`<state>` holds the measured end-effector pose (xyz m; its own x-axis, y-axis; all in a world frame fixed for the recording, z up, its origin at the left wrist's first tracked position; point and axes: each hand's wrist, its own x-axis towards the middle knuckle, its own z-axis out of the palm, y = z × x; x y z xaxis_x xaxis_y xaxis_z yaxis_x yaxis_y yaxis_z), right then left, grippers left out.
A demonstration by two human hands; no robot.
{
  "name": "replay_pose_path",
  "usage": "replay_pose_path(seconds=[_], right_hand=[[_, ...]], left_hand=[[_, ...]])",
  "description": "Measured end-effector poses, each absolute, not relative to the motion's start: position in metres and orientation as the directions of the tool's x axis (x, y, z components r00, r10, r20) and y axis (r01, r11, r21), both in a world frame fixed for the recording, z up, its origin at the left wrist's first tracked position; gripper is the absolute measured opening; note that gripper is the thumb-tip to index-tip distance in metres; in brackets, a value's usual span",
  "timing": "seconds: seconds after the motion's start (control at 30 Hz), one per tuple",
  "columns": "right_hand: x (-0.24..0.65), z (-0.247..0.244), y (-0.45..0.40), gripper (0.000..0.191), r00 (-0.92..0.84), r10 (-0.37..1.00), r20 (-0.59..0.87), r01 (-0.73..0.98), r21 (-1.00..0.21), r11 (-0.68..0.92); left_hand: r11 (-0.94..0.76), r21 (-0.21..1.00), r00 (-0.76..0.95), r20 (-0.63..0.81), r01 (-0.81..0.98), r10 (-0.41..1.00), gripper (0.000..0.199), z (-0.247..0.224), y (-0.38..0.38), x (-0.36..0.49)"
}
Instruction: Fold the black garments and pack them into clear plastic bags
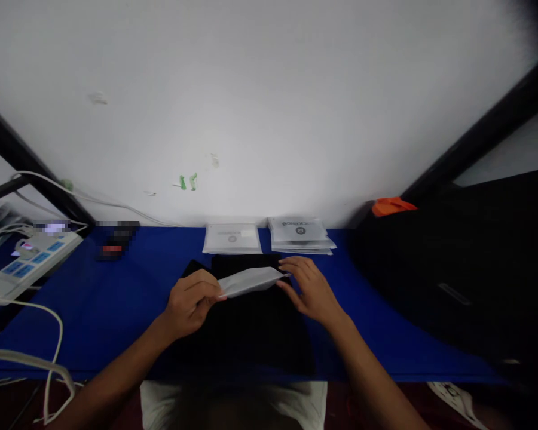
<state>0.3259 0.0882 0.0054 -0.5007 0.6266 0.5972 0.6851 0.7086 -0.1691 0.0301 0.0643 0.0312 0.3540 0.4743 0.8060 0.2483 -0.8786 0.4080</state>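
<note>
One pale plastic pouch (251, 282), above the black cloth (255, 334), pinched at opposite ends by left hand (196, 301) and right hand (308, 286); its thin film could crease or slip under uneven pull.

Dim, cool light is spread over the pale wall (269, 119), brightest near the middle and darkened toward the corners. Detail is lost in the black cloth (251, 334). Slight softness is seen throughout; outer lines are stretched by wide-angle distortion.
</note>
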Motion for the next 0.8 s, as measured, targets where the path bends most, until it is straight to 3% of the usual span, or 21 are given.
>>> replay_pose_path(seconds=[0.1,0.2,0.27,0.37,0.5,0.63,0.7,0.8], right_hand=[[0.304,0.016,0.08,0.05,-0.665,0.606,0.436,0.578,-0.214,0.787],[0.291,0.023,0.083,0.035,-0.771,0.527,0.357,0.477,-0.225,0.85],[0.295,0.026,0.094,0.033,-0.769,0.501,0.396,0.475,-0.17,0.863],[0.32,0.031,0.12,0.042,-0.69,0.485,0.538,0.584,0.016,0.812],[0.368,0.025,0.164,0.056,-0.495,0.615,0.613,0.833,0.135,0.536],[0.4,0.001,0.189,0.072,-0.445,0.818,0.365,0.895,0.145,0.422],[0.401,-0.007,0.185,0.078,-0.42,0.848,0.324,0.907,0.112,0.407],[0.379,-0.009,0.15,0.069,-0.433,0.805,0.405,0.88,-0.001,0.474]], left_hand=[[-0.91,0.376,0.432,0.801,0.174,0.414,0.015,0.033,0.063,0.035],[-0.928,0.325,0.46,0.806,0.181,0.372,0.017,0.04,0.066,0.033],[-0.909,0.331,0.429,0.804,0.255,0.413,0.016,0.045,0.068,0.026],[-0.825,0.414,0.386,0.739,0.385,0.552,0.016,0.046,0.066,0.01],[-0.7,0.503,0.576,0.406,0.507,0.71,0.02,0.039,0.054,-0.011],[-0.59,0.515,0.694,-0.014,0.622,0.72,0.03,0.026,0.043,-0.023],[-0.576,0.512,0.71,-0.101,0.638,0.697,0.031,0.018,0.039,-0.025],[-0.569,0.492,0.707,-0.145,0.659,0.693,0.034,0.006,0.032,-0.026]])
